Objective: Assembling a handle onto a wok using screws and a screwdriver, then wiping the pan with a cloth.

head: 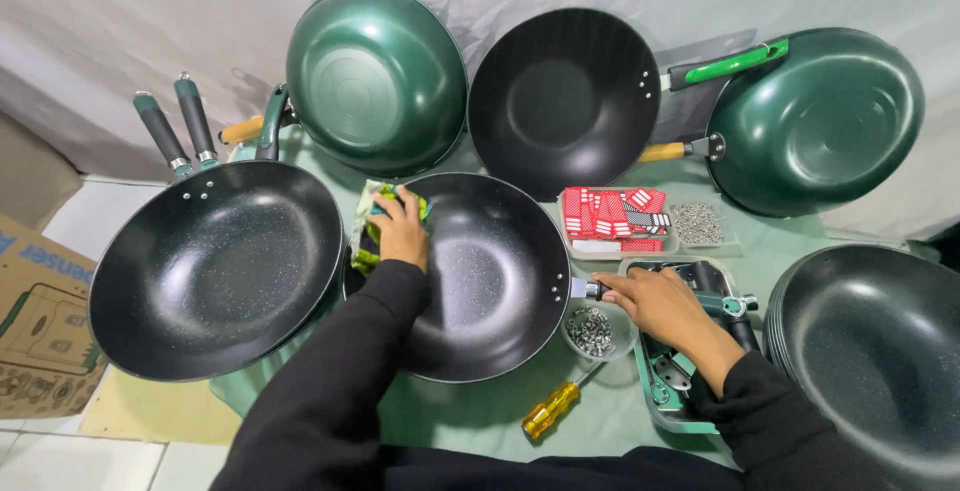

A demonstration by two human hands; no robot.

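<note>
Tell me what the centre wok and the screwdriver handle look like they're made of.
Centre wok: probably metal with a dark non-stick coating, going by the matte black inside with fine pale speckles and the rivets near its stub. Screwdriver handle: likely clear hard plastic, translucent amber-yellow and glossy. The left hand rests on the wok's rim, the right hand at its stub.

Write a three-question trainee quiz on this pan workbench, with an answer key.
1. True or false: the left hand rests on the rim of the centre wok.
2. What lies on the table in front of that wok? A) a hammer B) a yellow-handled screwdriver C) pliers
3. What does the small clear bowl beside the right hand hold?

Key: 1 true; 2 B; 3 small metal screws.
</note>
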